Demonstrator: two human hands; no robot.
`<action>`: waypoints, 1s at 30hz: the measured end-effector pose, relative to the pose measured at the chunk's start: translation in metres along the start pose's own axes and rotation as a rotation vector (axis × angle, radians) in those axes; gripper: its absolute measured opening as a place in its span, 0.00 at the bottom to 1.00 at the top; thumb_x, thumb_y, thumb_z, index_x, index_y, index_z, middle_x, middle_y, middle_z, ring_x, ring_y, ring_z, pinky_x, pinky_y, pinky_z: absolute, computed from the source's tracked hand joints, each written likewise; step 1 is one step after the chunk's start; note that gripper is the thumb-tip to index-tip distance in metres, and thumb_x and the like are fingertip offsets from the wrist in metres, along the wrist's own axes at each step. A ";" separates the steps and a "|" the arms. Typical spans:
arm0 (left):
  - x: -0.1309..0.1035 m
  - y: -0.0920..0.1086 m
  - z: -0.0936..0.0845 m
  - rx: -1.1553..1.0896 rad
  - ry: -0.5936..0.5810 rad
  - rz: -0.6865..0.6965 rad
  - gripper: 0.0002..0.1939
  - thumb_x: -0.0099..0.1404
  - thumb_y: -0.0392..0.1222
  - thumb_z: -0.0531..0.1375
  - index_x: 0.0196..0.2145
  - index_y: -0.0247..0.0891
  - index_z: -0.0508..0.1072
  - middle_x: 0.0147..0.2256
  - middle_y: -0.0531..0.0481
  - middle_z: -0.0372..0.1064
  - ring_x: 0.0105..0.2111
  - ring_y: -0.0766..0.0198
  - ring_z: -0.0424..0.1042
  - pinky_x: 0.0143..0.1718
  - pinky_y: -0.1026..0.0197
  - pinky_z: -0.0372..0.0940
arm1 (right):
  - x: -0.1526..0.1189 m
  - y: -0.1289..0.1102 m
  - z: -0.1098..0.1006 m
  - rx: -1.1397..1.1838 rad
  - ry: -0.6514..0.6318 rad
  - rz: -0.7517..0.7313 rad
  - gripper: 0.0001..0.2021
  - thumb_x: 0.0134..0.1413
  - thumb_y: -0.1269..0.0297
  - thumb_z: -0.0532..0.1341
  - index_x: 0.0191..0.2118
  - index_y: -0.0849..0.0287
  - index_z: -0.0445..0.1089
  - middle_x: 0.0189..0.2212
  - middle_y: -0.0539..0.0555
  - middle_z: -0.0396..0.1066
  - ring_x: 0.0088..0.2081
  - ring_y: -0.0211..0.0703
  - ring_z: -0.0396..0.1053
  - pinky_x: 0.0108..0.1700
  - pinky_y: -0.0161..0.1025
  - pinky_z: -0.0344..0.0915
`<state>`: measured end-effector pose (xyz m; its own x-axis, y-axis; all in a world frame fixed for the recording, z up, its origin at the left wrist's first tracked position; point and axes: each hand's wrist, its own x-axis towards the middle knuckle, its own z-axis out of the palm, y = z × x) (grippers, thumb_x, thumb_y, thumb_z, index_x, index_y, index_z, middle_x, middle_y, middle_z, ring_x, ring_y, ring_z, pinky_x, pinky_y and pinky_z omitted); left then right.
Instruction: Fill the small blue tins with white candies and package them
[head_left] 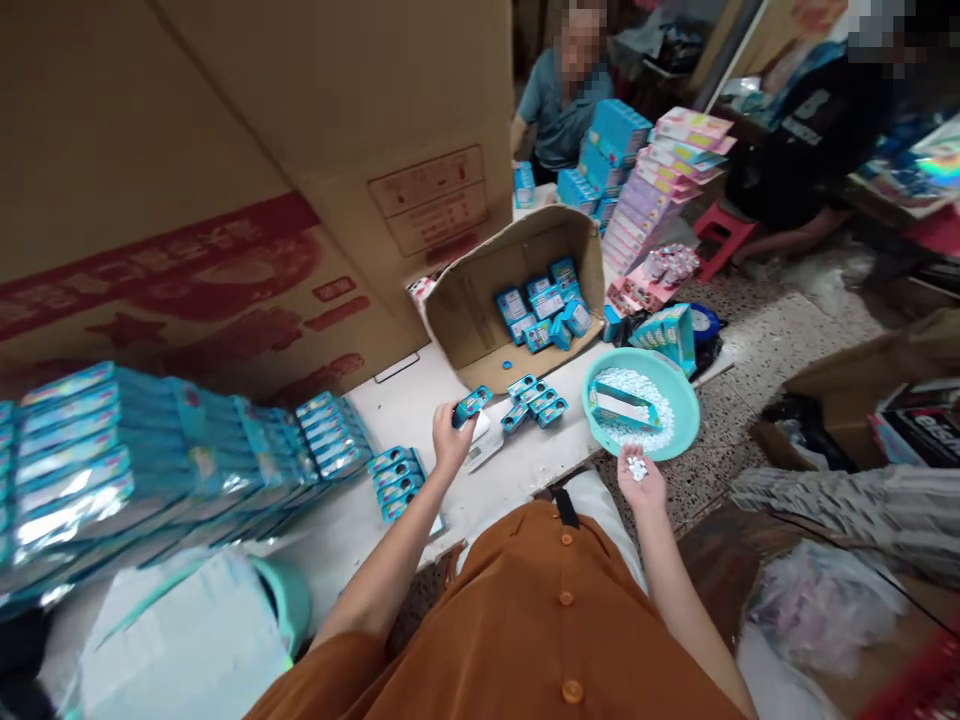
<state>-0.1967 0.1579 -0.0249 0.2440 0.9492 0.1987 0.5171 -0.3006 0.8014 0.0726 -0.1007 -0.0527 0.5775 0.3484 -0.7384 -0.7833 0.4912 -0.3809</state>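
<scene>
A small blue box (472,403) is gripped in my left hand (448,440), raised above a white scale-like device (486,446). My right hand (643,490) is palm up, cupped around a little heap of white pellets (637,467) at the near rim of a turquoise basin (688,425). More white pellets (651,385) fill the basin, with an open blue carton (622,406) lying on them. Several small blue boxes with dark round openings (535,400) stand just right of my left hand. Another row of such boxes (397,482) sits to its left.
Behind the boxes, an open cardboard box (469,335) lies on its side with several blue boxes (540,300) inside. Shrink-wrapped blue stacks (172,440) line the left of the white table (517,470). Large cartons (247,180) rise behind. Two people (566,110) sit beyond.
</scene>
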 end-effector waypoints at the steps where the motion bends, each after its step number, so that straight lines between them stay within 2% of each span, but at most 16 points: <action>1: 0.005 0.024 -0.001 -0.022 0.008 0.066 0.14 0.57 0.44 0.62 0.41 0.41 0.69 0.39 0.46 0.67 0.42 0.56 0.67 0.46 0.55 0.63 | 0.001 0.001 -0.002 0.014 0.005 0.002 0.14 0.58 0.74 0.46 0.33 0.61 0.68 0.29 0.51 0.73 0.37 0.33 0.73 0.43 0.36 0.73; 3: 0.018 0.075 0.005 -0.073 -0.021 0.169 0.16 0.58 0.45 0.62 0.44 0.42 0.70 0.40 0.46 0.67 0.43 0.56 0.66 0.46 0.54 0.63 | 0.004 0.002 -0.005 0.045 0.001 0.004 0.14 0.59 0.74 0.45 0.33 0.61 0.68 0.29 0.51 0.73 0.37 0.33 0.73 0.43 0.36 0.73; 5: 0.032 0.120 0.023 -0.123 -0.056 0.259 0.17 0.58 0.46 0.62 0.45 0.43 0.69 0.41 0.46 0.66 0.43 0.55 0.66 0.47 0.53 0.62 | 0.005 0.004 -0.008 0.073 -0.007 -0.003 0.14 0.58 0.74 0.46 0.33 0.61 0.68 0.30 0.51 0.73 0.37 0.33 0.73 0.44 0.37 0.73; 7: 0.047 0.150 0.056 -0.161 -0.125 0.352 0.18 0.59 0.45 0.61 0.47 0.43 0.69 0.43 0.46 0.66 0.45 0.55 0.66 0.48 0.53 0.62 | 0.005 0.005 -0.010 0.100 -0.005 -0.019 0.14 0.58 0.75 0.46 0.34 0.60 0.68 0.30 0.50 0.74 0.37 0.33 0.73 0.45 0.38 0.73; 9: 0.059 0.164 0.100 -0.176 -0.250 0.449 0.18 0.59 0.44 0.61 0.48 0.42 0.69 0.43 0.45 0.66 0.45 0.55 0.65 0.49 0.53 0.61 | 0.004 0.005 -0.013 0.135 0.012 -0.024 0.13 0.58 0.75 0.47 0.33 0.60 0.68 0.29 0.50 0.74 0.37 0.33 0.74 0.44 0.38 0.73; 11: 0.065 0.167 0.145 -0.162 -0.394 0.529 0.16 0.59 0.42 0.61 0.46 0.40 0.70 0.40 0.45 0.67 0.43 0.55 0.66 0.47 0.53 0.61 | 0.002 0.005 -0.017 0.181 0.033 -0.020 0.13 0.58 0.74 0.47 0.32 0.61 0.68 0.29 0.50 0.74 0.36 0.34 0.74 0.44 0.37 0.73; 13: 0.067 0.165 0.182 -0.143 -0.495 0.581 0.15 0.59 0.41 0.59 0.46 0.40 0.71 0.40 0.44 0.67 0.43 0.55 0.65 0.46 0.53 0.62 | 0.000 0.005 -0.022 0.224 0.040 -0.035 0.13 0.58 0.74 0.48 0.33 0.61 0.69 0.29 0.50 0.74 0.36 0.34 0.74 0.44 0.37 0.73; 16: 0.064 0.165 0.215 -0.136 -0.588 0.663 0.18 0.59 0.39 0.58 0.48 0.40 0.69 0.42 0.44 0.66 0.44 0.55 0.64 0.47 0.53 0.61 | -0.001 0.003 -0.031 0.275 0.043 -0.058 0.12 0.58 0.74 0.49 0.35 0.60 0.70 0.31 0.51 0.75 0.38 0.34 0.74 0.46 0.38 0.73; 19: 0.062 0.169 0.231 -0.129 -0.619 0.727 0.21 0.59 0.38 0.58 0.51 0.41 0.67 0.44 0.43 0.65 0.46 0.54 0.64 0.48 0.52 0.61 | 0.000 -0.002 -0.038 0.333 0.086 -0.043 0.12 0.58 0.74 0.49 0.36 0.61 0.70 0.33 0.53 0.75 0.40 0.36 0.74 0.46 0.39 0.73; 22: 0.062 0.172 0.242 -0.084 -0.638 0.716 0.19 0.58 0.38 0.59 0.49 0.40 0.69 0.41 0.43 0.65 0.43 0.53 0.64 0.45 0.51 0.62 | 0.004 -0.007 -0.043 0.341 0.103 -0.061 0.12 0.57 0.74 0.49 0.36 0.61 0.70 0.33 0.52 0.75 0.40 0.36 0.74 0.46 0.39 0.73; 26: 0.063 0.172 0.250 -0.082 -0.665 0.705 0.18 0.59 0.39 0.58 0.49 0.40 0.69 0.41 0.43 0.65 0.44 0.53 0.64 0.46 0.52 0.62 | 0.010 -0.013 -0.043 0.352 0.091 -0.084 0.12 0.57 0.74 0.49 0.36 0.60 0.70 0.32 0.52 0.75 0.39 0.36 0.74 0.46 0.40 0.74; 30: 0.065 0.169 0.255 -0.046 -0.688 0.703 0.18 0.57 0.37 0.59 0.46 0.40 0.71 0.40 0.43 0.66 0.43 0.52 0.64 0.45 0.51 0.62 | 0.012 -0.019 -0.039 0.408 0.149 -0.067 0.12 0.59 0.73 0.48 0.36 0.62 0.70 0.32 0.52 0.75 0.38 0.36 0.74 0.44 0.38 0.74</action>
<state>0.1161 0.1456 -0.0206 0.9156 0.2904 0.2782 0.0428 -0.7582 0.6506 0.0857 -0.1370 -0.0759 0.5607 0.2007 -0.8033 -0.5730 0.7944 -0.2015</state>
